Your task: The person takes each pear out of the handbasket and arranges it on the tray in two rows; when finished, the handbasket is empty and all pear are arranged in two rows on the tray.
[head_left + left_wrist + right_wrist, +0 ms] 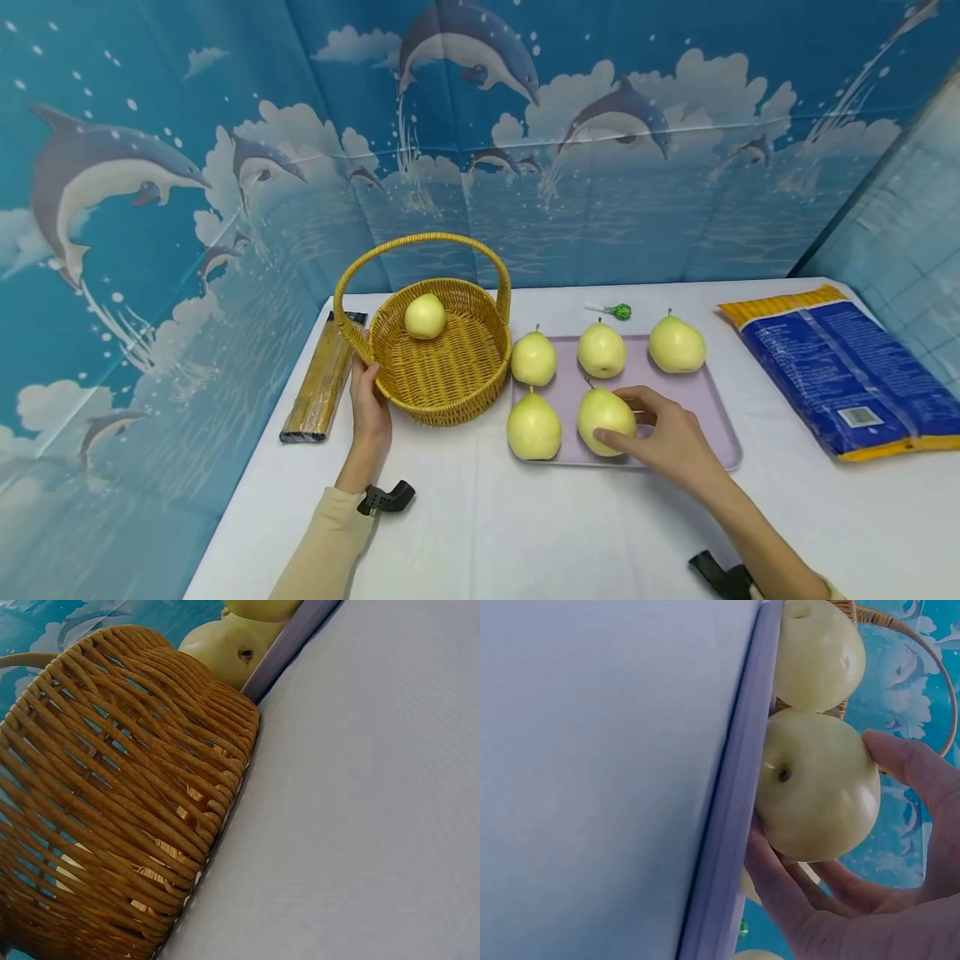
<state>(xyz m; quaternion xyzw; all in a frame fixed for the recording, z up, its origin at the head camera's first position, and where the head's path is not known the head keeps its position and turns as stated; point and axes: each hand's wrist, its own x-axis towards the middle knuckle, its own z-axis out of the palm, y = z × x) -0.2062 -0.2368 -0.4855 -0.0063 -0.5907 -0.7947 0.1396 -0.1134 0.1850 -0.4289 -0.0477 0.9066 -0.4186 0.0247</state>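
My right hand (678,442) holds a pale yellow-green pear (603,421) at the front of a lilac tray (716,417). In the right wrist view, the thumb and fingers lie on opposite sides of that pear (821,787), which is low at the tray's rim (731,787). Several other pears (534,427) sit on the tray. Against the left side of a woven basket (442,379) rests my left hand (371,412), its fingers partly hidden by the handle. One pear (425,317) lies inside the basket. The basket's wall (127,772) fills much of the left wrist view.
Left of the basket lies a long brown package (318,387) in clear wrap. A small green-headed item (619,312) with a pale stem is behind the tray. A blue and yellow bag (855,375) lies at right. A dolphin-print curtain (465,200) hangs behind the white table (525,533).
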